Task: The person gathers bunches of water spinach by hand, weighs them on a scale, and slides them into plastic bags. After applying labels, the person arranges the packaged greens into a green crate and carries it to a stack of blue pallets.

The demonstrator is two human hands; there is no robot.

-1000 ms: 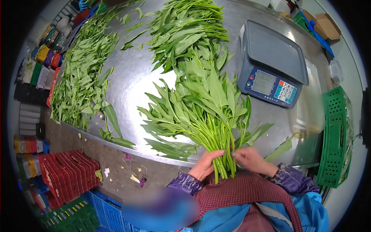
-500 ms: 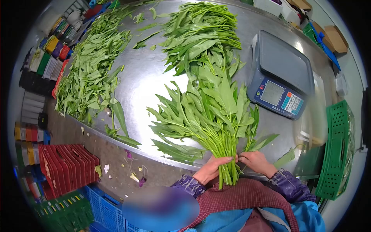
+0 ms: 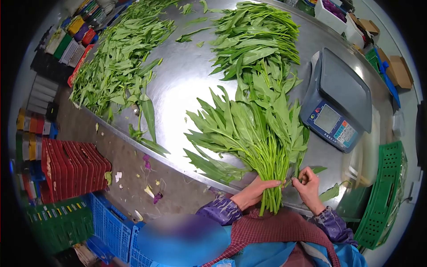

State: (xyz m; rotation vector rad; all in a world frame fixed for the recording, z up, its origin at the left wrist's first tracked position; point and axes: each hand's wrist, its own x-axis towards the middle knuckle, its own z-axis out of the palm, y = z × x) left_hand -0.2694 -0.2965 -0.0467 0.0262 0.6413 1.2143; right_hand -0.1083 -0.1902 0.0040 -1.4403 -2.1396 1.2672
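A bunch of water spinach (image 3: 267, 155) is gripped low around its pale green stems by my left hand (image 3: 253, 191), leaves fanned out over the metal table and cut ends pointing toward my body. Just right of these stems, my right hand (image 3: 308, 190) is closed in a pinch, thumb against fingers. A single thin stem appears to run down into its fingertips, partly hidden by leaves. Beyond the held bunch lies a neat pile of water spinach (image 3: 258, 35), stems to the right. A looser heap of water spinach (image 3: 120, 62) covers the table's left side.
A digital scale (image 3: 340, 98) stands on the metal table (image 3: 178, 93) to the right. A green crate (image 3: 382, 196) is beside the table's right edge. Red crates (image 3: 73, 169) and a blue crate (image 3: 113, 227) stand on the floor at left, near scattered scraps.
My right hand has moved away to the right from the stems and left hand. My left hand still grips the bunch. The camera view has shifted, so the table scene sits further right.
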